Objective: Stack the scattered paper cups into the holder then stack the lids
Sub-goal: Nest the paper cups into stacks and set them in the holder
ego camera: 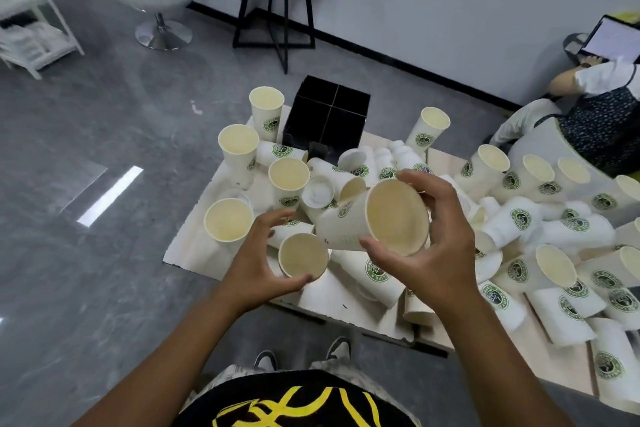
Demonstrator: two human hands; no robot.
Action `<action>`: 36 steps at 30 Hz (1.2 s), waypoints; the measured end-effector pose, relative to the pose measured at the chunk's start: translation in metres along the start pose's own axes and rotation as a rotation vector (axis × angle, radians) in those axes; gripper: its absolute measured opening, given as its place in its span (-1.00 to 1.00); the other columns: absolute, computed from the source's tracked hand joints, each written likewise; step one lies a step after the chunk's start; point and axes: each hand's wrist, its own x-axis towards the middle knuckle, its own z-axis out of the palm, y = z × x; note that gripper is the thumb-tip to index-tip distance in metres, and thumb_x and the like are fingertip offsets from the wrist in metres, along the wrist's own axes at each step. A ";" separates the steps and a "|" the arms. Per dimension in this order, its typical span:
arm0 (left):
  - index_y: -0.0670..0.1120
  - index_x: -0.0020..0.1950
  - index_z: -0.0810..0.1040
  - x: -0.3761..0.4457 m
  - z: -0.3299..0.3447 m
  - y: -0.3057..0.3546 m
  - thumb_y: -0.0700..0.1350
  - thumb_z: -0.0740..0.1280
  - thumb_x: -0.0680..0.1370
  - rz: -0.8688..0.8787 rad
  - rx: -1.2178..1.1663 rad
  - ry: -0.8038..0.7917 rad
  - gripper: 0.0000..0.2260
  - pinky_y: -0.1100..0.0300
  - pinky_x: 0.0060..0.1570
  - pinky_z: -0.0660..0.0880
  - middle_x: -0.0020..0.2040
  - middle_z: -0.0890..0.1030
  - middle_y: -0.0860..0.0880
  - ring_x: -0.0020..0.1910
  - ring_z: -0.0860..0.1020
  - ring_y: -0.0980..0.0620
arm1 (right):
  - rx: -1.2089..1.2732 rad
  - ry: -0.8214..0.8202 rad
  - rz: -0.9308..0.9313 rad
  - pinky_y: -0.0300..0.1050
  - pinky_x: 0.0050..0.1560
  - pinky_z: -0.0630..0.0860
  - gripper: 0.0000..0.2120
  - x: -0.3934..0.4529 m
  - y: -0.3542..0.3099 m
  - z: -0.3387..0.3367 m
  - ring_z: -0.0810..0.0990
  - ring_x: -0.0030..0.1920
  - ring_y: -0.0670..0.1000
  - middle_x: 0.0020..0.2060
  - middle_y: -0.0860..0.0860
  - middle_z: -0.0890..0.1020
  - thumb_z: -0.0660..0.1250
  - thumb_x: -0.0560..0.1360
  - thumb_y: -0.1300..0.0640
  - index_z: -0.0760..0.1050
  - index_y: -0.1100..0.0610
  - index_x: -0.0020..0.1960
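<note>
Low table [194,253] w/ cups everywhere; right hand [440,246] grips big cup [374,218], left hand [263,263] pinches small cup [303,255]. Risk: careless nesting jams, rims crush.

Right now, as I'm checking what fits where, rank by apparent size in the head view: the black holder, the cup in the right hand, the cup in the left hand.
1. black holder
2. cup in the right hand, nearly as large, but nearer the camera, so unsure
3. cup in the left hand, mouth only showing
</note>
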 end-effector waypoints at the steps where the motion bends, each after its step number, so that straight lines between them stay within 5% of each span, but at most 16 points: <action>1: 0.17 0.51 0.29 0.000 -0.001 0.002 -0.02 0.72 0.26 -0.002 -0.004 0.003 -0.06 -0.04 0.45 0.41 0.45 0.40 0.22 0.46 0.41 0.14 | 0.003 -0.026 -0.026 0.14 0.27 0.53 -0.18 0.004 -0.006 0.005 0.53 0.33 0.07 0.31 -0.04 0.53 0.69 0.23 -0.03 0.43 0.06 0.39; 9: 0.28 0.50 0.25 -0.009 -0.006 0.002 -0.07 0.73 0.25 -0.041 -0.018 0.027 -0.02 -0.06 0.45 0.40 0.46 0.41 0.18 0.48 0.40 0.10 | -0.014 -0.210 -0.169 -0.27 0.30 0.39 -0.21 -0.001 0.000 0.064 0.51 0.27 0.03 0.27 -0.13 0.47 0.69 0.25 -0.01 0.45 0.15 0.37; 14: 0.14 0.54 0.25 -0.015 -0.001 -0.008 -0.10 0.70 0.27 -0.025 0.005 0.012 -0.04 -0.09 0.41 0.43 0.48 0.43 0.10 0.46 0.43 0.04 | -0.023 -0.286 -0.098 -0.01 0.35 0.42 -0.24 -0.017 0.035 0.105 0.45 0.32 0.03 0.27 -0.02 0.50 0.65 0.26 -0.05 0.47 0.16 0.35; 20: 0.20 0.53 0.23 -0.021 0.006 -0.013 -0.12 0.69 0.26 0.021 0.051 0.009 -0.03 -0.06 0.44 0.40 0.48 0.39 0.12 0.48 0.40 0.00 | -0.107 -0.413 0.002 0.16 0.33 0.39 -0.15 -0.030 0.065 0.135 0.45 0.33 0.07 0.33 0.01 0.54 0.61 0.23 -0.20 0.45 0.13 0.40; 28: 0.14 0.51 0.24 -0.019 0.010 0.005 0.04 0.66 0.27 0.152 0.094 0.017 -0.09 -0.09 0.44 0.38 0.45 0.34 0.29 0.46 0.40 0.06 | -0.021 -0.374 0.025 -0.05 0.37 0.40 -0.14 -0.041 0.072 0.103 0.41 0.32 0.00 0.35 -0.10 0.44 0.63 0.29 -0.16 0.38 0.08 0.48; 33: 0.06 0.51 0.26 -0.008 0.023 0.037 0.01 0.70 0.28 0.191 0.114 0.032 -0.08 0.18 0.44 0.32 0.46 0.40 0.01 0.44 0.40 0.04 | -0.033 -0.290 0.111 0.02 0.36 0.44 -0.18 -0.056 0.092 0.050 0.38 0.41 -0.04 0.39 -0.15 0.42 0.65 0.34 -0.07 0.35 0.00 0.48; 36: -0.03 0.49 0.30 -0.001 0.046 0.062 -0.01 0.69 0.30 0.252 0.108 0.030 -0.12 0.16 0.44 0.33 0.45 0.41 -0.03 0.44 0.41 -0.01 | -0.055 -0.225 0.168 0.01 0.33 0.46 -0.21 -0.067 0.111 0.013 0.40 0.40 -0.01 0.39 -0.13 0.45 0.62 0.34 -0.11 0.36 -0.04 0.47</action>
